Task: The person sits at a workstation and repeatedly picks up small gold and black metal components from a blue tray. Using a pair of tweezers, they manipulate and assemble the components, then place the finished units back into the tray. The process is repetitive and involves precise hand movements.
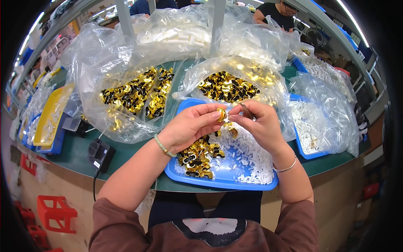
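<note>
My left hand [191, 124] pinches a small shiny gold piece [221, 114] between thumb and fingertips above a blue tray [222, 184]. Close beside it, my right hand [261, 122] is closed around a thin dark metal tool [247, 111], perhaps tweezers, partly hidden by the fingers. The right fingertips come almost up to the gold piece; whether they touch it or hold a tiny part, I cannot make out. Below the hands, the tray carries a heap of gold and black pieces [195, 157] on its left side and many small white plastic parts [260, 164] on its right.
Clear plastic bags of gold and black pieces [134, 94] [226, 86] lie behind the tray. At right is another blue tray [304, 153] with white parts. A black adapter [100, 154] and a yellow tray [46, 126] stand left. Metal posts [216, 25] rise behind; a person [277, 17] sits beyond.
</note>
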Motion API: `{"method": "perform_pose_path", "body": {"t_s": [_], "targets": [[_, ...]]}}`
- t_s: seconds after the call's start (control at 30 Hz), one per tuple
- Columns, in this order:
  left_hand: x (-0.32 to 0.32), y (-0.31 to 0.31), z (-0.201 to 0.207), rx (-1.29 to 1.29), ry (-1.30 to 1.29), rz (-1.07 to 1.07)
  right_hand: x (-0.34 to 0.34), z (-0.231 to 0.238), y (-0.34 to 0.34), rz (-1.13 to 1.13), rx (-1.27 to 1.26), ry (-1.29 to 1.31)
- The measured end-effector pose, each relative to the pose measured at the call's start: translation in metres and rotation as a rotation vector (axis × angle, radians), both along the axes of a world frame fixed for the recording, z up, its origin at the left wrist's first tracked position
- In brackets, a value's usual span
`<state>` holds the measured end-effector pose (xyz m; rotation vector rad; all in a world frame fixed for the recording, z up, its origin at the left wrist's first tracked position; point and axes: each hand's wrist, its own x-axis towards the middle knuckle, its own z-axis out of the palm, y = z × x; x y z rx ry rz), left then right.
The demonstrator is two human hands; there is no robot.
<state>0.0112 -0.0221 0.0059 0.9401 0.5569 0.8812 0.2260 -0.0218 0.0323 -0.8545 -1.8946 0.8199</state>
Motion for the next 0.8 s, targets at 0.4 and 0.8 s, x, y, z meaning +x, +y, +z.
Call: {"method": "perform_pose_path", "body": {"t_s": [0.4,0.8], "targets": [[-0.0004,-0.0019,-0.0006,-0.052,-0.029,-0.030,-0.0025,-0.0038,0.0021,0.101,0.021,0.042],[-0.0021,-0.0022,-0.0024,-0.072,-0.051,-0.049,-0.0033,-0.0026,0.0036,0.102,0.297,-0.055]]}}
